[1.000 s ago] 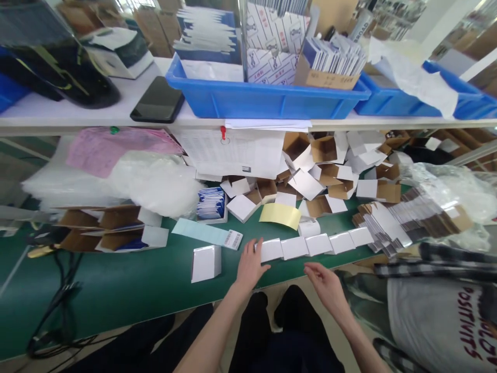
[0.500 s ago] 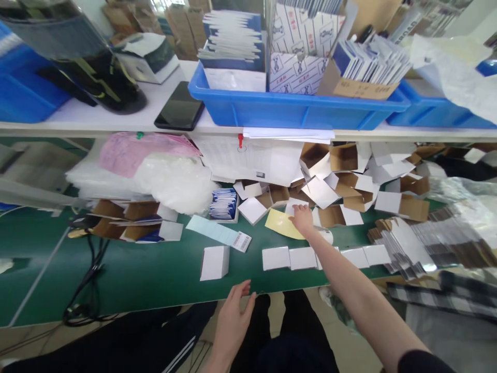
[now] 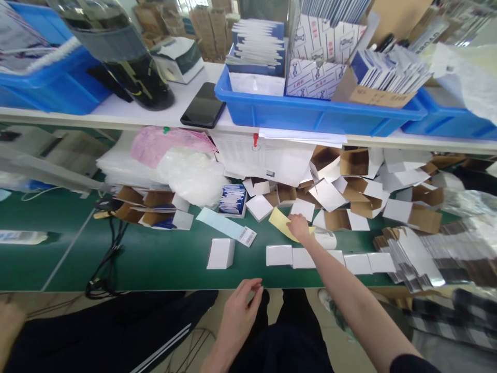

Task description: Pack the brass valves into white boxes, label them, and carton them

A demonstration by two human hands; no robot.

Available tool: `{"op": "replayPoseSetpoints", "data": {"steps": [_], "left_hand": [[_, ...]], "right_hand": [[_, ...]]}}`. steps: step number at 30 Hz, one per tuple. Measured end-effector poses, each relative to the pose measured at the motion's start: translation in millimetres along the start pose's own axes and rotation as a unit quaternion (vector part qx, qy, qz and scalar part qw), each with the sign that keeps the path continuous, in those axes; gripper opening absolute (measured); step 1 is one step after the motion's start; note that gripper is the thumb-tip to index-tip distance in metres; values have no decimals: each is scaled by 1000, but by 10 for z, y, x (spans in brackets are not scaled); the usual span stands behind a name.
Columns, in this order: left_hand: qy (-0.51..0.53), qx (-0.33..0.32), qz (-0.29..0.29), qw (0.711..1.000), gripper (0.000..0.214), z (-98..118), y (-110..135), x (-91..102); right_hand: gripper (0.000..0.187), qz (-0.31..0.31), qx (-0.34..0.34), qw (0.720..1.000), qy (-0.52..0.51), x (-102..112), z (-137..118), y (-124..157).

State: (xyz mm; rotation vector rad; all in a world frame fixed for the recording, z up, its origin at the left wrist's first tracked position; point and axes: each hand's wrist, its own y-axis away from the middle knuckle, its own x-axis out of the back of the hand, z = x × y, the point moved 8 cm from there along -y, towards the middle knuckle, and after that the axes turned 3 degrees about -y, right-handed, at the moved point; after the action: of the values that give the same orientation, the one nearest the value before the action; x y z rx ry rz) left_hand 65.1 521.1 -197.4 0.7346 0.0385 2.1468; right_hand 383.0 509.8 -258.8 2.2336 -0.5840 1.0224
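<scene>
On the green tabletop point(image 3: 163, 264), the yellow paper strip point(image 3: 280, 221) lies behind the row of white boxes point(image 3: 279, 255). The right hand point(image 3: 300, 228) touches this strip — whether its fingers are pinching it, I cannot tell. The left hand point(image 3: 241, 306) is near the tabletop's front edge — fingers bent together, thumb slightly apart.

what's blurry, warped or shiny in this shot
Head view: another person's hand at the left edge is blurred, the right hand fairly sharp; head view: the bottle looks slanted, likely lens distortion, and the clear plastic shows pale glints.
</scene>
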Motion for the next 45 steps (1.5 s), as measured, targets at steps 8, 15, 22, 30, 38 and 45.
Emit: {"op": "replayPoseSetpoints", "data": {"steps": [8, 15, 22, 30, 38, 45], "left_hand": [[-65, -156, 159, 973, 28, 1131, -31, 789], [-85, -253, 146, 953, 39, 1737, 24, 947], [-5, -256, 152, 955, 28, 1808, 300, 1095], [9, -254, 124, 959, 27, 1811, 425, 1156], [-32, -261, 164, 951, 30, 1665, 545, 1187], [-93, -323, 219, 916, 38, 1631, 742, 1189]], "right_hand": [[32, -42, 43, 968, -243, 363, -779, 1309], [21, -18, 95, 885, -455, 750, -1573, 2258], [8, 32, 150, 926, -345, 863, -1732, 2504], [61, 88, 176, 937, -289, 888, -1697, 2690], [23, 31, 127, 938, -322, 756, -1715, 2672], [41, -57, 42, 881, -468, 544, -1557, 2617]]}}
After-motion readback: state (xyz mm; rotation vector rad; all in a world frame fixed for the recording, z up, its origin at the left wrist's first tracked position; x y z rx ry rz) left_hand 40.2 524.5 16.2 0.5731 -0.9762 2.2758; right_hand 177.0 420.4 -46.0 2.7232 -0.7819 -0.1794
